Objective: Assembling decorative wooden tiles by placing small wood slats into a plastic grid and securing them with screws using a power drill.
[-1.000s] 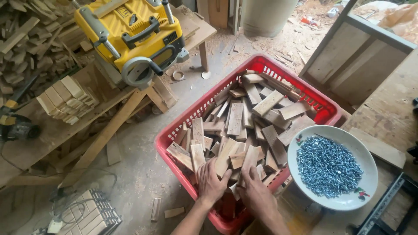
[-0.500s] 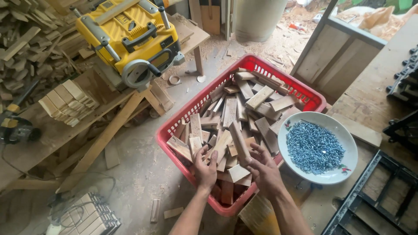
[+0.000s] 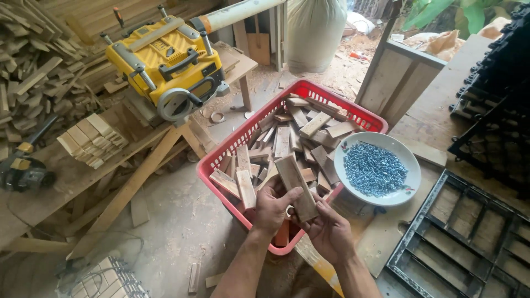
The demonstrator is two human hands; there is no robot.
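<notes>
Gripping one wooden block [image 3: 297, 185] together, the left hand [image 3: 271, 208] and right hand [image 3: 329, 234] hide the red basket [image 3: 221, 156]'s near rim. A white plate of blue screws [image 3: 377, 169], seemingly resting on the basket's right edge, adjoins it.

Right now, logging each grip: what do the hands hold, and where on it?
A short wooden slat, gripped at its near end by both hands: left hand, right hand.

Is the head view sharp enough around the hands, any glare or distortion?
Head view: even daylight; hands and wood block sharp, no glare; wide-angle bends the edges; black grid dim; top right washed out.
</notes>
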